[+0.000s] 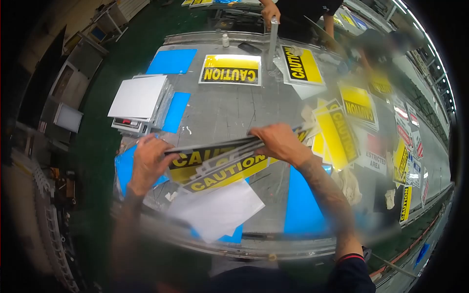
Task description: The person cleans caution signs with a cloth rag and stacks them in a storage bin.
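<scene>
Between my two hands I hold a fanned stack of yellow and black caution signs [227, 172], tilted above the table. My left hand [149, 163] grips the stack's left end, fingers closed over the edge. Gripping the upper right edge, my right hand [281, 142] has its fingers curled over the signs. Right below the stack lie loose white sheets [222, 207], partly on a blue sheet [233, 235]. To the right of my right hand, more caution signs [337, 136] lie in an untidy pile. A larger blue sheet [303, 205] lies under my right forearm.
A stack of white panels [139, 97] stands at the table's left. Farther back lie a single caution sign [230, 70], a small white bottle [225, 40] and a dark phone-like object [249, 48]. Another person's hand [270, 13] holds an upright metal bar [272, 44] across the table.
</scene>
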{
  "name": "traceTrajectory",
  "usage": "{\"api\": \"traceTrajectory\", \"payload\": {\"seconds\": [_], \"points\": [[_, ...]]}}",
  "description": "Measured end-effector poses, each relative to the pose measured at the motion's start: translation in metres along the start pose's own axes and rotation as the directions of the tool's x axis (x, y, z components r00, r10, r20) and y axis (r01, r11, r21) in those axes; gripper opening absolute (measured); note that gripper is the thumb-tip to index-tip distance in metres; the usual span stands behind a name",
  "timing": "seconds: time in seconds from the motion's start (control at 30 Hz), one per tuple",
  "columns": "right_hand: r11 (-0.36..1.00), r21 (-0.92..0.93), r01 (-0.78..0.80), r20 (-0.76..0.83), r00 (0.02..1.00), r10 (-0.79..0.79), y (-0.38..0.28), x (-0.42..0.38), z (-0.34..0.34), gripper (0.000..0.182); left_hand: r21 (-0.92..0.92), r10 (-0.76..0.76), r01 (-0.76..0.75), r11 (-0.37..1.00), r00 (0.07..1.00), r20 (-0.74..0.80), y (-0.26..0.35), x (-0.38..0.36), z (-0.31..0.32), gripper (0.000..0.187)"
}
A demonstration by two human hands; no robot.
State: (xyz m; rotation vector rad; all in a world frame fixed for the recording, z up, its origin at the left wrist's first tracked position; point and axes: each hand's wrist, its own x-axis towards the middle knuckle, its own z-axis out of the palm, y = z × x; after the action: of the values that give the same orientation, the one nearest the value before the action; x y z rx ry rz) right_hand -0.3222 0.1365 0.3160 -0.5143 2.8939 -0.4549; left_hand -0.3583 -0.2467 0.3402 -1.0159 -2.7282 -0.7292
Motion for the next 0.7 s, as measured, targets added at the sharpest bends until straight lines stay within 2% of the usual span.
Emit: {"api": "traceTrajectory", "payload": {"seconds": [0.03, 0.07, 0.17, 0.2, 0.33, 0.4, 0.43, 0.47, 0.5, 0.57, 0.6, 0.63, 0.7], "points": [[0.998, -0.055, 0.034, -0.019, 0.999, -0.035, 0.002, -0.010, 0.009, 0.047, -0.017, -0.046, 0.046, 0.999, 0.999, -0.002, 0.008, -0.013, 0.000, 0.018], [0.996, -0.035, 0.078, -0.022, 0.997, -0.079, 0.000, -0.021, 0.017, 0.040, 0.005, -0.012, 0.012, 1.000, 0.999, 0.041, 0.018, -0.024, 0.000, 0.017], [0.994, -0.098, 0.037, 0.039, 0.999, -0.034, -0.017, -0.045, 0.034, 0.034, 0.072, 0.028, -0.033, 0.997, 0.997, 0.068, 0.037, -0.060, 0.000, 0.021], [0.990, -0.137, 0.037, -0.029, 0.999, -0.042, -0.021, -0.055, 0.043, 0.028, 0.018, -0.042, 0.040, 0.999, 0.990, 0.138, 0.036, -0.073, -0.001, 0.026], [0.950, -0.311, -0.006, -0.008, 1.000, 0.004, -0.033, -0.064, 0.057, 0.021, -0.111, -0.069, 0.097, 0.989, 0.969, 0.236, 0.035, -0.092, 0.000, 0.038], [0.924, -0.381, 0.020, -0.056, 0.997, -0.045, -0.031, -0.062, 0.060, 0.019, -0.178, -0.051, 0.085, 0.980, 0.981, 0.188, 0.031, -0.092, 0.000, 0.044], [0.923, -0.385, 0.028, -0.012, 0.999, -0.036, -0.033, -0.061, 0.059, 0.014, -0.206, -0.044, 0.076, 0.976, 0.986, 0.158, 0.028, -0.092, 0.000, 0.047], [0.920, -0.389, 0.038, 0.029, 0.999, -0.029, -0.035, -0.058, 0.058, 0.010, -0.271, -0.103, 0.165, 0.948, 0.968, 0.231, 0.020, -0.095, 0.000, 0.058], [0.918, -0.394, 0.046, 0.067, 0.998, -0.022, -0.036, -0.053, 0.056, 0.006, -0.300, -0.115, 0.157, 0.941, 0.982, 0.152, 0.019, -0.100, -0.001, 0.063], [0.961, -0.262, 0.089, -0.023, 0.995, -0.098, -0.034, -0.051, 0.063, 0.007, -0.354, -0.132, 0.117, 0.928, 0.991, -0.020, 0.017, -0.105, -0.001, 0.072], [0.974, -0.195, 0.115, -0.066, 0.989, -0.130, -0.030, -0.049, 0.065, 0.008, -0.298, -0.097, 0.073, 0.952, 0.993, -0.068, 0.003, -0.119, 0.007, 0.070], [0.971, -0.204, 0.126, -0.080, 0.986, -0.145, -0.030, -0.047, 0.062, 0.009, -0.428, -0.188, 0.085, 0.900, 0.961, -0.204, -0.006, -0.134, 0.022, 0.071], [0.966, -0.207, 0.153, -0.098, 0.980, -0.176, -0.034, -0.046, 0.061, 0.011, -0.658, -0.409, 0.053, 0.751, 0.819, -0.402, -0.020, -0.167, 0.055, 0.081]]}}
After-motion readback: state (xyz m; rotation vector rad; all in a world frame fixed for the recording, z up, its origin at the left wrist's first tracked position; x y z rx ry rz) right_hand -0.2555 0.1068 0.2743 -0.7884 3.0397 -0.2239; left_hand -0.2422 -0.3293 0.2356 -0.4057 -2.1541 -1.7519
